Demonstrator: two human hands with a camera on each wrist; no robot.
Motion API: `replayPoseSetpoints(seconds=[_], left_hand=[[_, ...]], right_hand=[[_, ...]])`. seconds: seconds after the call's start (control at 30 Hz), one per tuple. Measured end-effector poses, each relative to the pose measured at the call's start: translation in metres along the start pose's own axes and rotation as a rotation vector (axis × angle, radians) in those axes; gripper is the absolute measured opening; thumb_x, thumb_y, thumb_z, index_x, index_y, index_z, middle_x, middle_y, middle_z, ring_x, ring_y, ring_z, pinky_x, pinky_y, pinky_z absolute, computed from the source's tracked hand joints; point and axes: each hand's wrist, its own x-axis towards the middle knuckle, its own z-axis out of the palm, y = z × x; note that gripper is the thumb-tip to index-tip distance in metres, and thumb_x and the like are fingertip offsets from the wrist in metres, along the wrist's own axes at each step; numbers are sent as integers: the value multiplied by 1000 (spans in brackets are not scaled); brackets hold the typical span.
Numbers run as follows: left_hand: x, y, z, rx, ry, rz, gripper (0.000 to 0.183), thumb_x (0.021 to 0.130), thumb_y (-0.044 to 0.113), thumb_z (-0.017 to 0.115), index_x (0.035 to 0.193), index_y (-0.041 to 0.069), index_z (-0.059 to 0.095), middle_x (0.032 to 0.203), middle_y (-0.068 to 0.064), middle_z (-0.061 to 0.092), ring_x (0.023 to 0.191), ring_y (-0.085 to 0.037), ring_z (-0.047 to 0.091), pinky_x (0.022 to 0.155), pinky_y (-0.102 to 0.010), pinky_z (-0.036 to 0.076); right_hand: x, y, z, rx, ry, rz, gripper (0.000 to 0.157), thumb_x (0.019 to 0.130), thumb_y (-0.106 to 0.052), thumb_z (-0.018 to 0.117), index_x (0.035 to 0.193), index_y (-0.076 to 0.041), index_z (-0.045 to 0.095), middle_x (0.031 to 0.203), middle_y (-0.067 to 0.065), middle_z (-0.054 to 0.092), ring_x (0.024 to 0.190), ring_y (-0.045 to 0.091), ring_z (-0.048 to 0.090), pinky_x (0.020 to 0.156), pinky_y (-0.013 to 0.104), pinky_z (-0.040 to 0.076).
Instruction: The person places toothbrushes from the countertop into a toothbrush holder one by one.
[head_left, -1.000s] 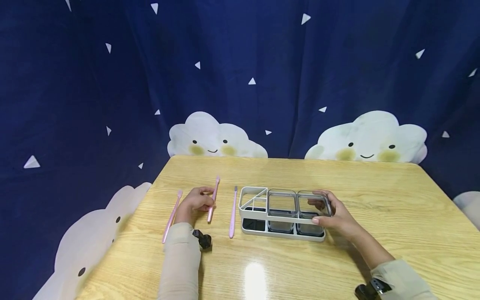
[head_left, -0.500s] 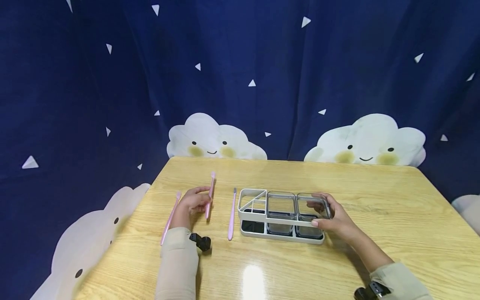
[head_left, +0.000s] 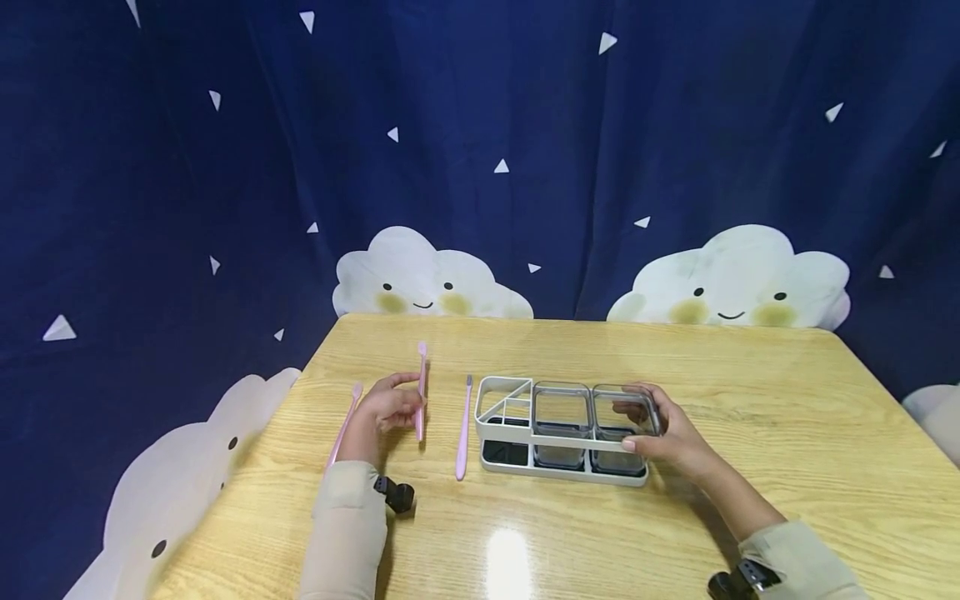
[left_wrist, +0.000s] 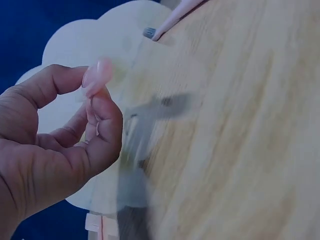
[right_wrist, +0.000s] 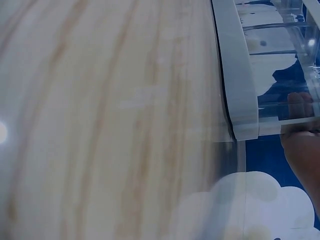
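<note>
A pink toothbrush (head_left: 422, 367) is pinched between the thumb and fingers of my left hand (head_left: 386, 406), its head pointing up and away. In the left wrist view one end of this toothbrush (left_wrist: 99, 74) shows at the fingertips. To the right stands a white toothbrush holder (head_left: 517, 434) with divided slots on the left and two clear cups (head_left: 562, 408). My right hand (head_left: 675, 442) grips its right end, thumb in front and fingers behind. In the right wrist view the holder's white frame (right_wrist: 240, 70) is partly cut off, and fingers touch its end.
A second pink toothbrush (head_left: 462, 442) with a grey head lies just left of the holder. Another pink toothbrush (head_left: 351, 412) lies left of my left hand, partly hidden by the arm. The wooden table (head_left: 600, 542) meets a dark blue curtain (head_left: 450, 83) behind.
My left hand has shifted slightly left with the toothbrush, which now stands more upright in the head view. The right hand and the holder stay in place.
</note>
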Motion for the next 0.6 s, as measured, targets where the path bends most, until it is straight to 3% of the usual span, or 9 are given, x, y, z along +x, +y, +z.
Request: replayPoseSetpoints(seconds=[0.3, 0.6], left_hand=[[-8, 3, 3, 55, -35, 8, 63, 77, -12, 54, 136, 1, 38, 73, -11, 54, 57, -14, 51, 54, -29, 47], [-19, 8, 9, 36, -50, 59, 57, 79, -9, 50, 134, -2, 37, 68, -6, 51, 55, -12, 47, 57, -30, 45]], right_hand=[[-1, -3, 0, 12, -4, -20, 68, 75, 4, 68, 134, 5, 33, 122, 32, 47, 114, 29, 50, 94, 23, 40], [-1, -3, 1, 17, -1, -21, 69, 75, 5, 68, 134, 4, 33, 123, 36, 44, 114, 27, 50, 94, 23, 40]])
